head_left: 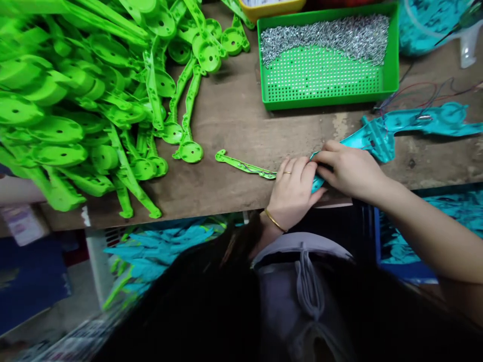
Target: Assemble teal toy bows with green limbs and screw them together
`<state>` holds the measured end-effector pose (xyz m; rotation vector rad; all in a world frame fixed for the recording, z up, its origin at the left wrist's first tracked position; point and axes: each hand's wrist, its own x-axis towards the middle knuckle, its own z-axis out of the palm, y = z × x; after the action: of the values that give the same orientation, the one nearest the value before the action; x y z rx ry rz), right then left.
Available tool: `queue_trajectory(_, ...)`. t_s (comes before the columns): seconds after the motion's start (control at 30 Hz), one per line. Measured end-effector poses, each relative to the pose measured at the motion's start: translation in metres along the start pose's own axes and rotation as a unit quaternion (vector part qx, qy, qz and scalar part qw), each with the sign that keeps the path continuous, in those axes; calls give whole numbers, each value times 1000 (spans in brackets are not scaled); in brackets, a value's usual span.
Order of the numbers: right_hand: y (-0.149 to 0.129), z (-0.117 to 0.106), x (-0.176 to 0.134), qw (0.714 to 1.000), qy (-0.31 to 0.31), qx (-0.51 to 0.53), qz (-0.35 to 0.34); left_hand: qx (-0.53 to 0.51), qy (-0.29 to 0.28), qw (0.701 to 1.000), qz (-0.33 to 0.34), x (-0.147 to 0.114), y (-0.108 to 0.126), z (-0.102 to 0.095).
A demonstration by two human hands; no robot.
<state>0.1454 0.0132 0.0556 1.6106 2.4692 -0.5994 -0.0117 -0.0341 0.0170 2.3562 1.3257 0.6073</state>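
My left hand, with a ring and a bangle on it, wraps around a teal and green plastic part near the table's front edge. The slim green arm of this part sticks out to the left, with thin wires along its channel. Close beside, my right hand has its fingers bent and pressed on the teal plastic, and what lies under the fingertips is hidden. Behind the right hand lies a teal plastic housing with loose red and dark wires.
A green perforated tray of small screws stands at the back. Bright green plastic parts are heaped on the left of the wooden table. Teal parts fill a blue crate below right; more teal pieces lie below left.
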Motion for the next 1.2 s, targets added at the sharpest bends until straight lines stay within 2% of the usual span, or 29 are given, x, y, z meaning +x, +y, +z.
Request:
queue_trajectory(0.1,12,-8,0,997,-18,68,-37,9,-24,1000,14,2,-8,1)
queue_trajectory(0.2,22,-15,0,996,-7,85,3,23,-20,999,39,2,-13,0)
queue_trajectory(0.33,25,-16,2,996,-2,77,40,38,-1,998,55,3,-13,0)
queue_trajectory(0.43,23,-18,5,996,8,56,72,40,-8,998,55,4,-12,1)
queue_trajectory(0.63,18,-20,8,998,-17,-16,50,40,-37,997,47,4,-14,-3)
queue_trajectory(0.83,31,-14,2,994,39,66,71,44,-46,997,50,4,-16,-4)
queue_trajectory(0.97,44,-11,-6,987,99,40,120,40,-29,997,54,3,-17,-2)
queue_trajectory(1.2,49,-10,-8,991,90,-23,91,34,-35,998,42,2,-18,-1)
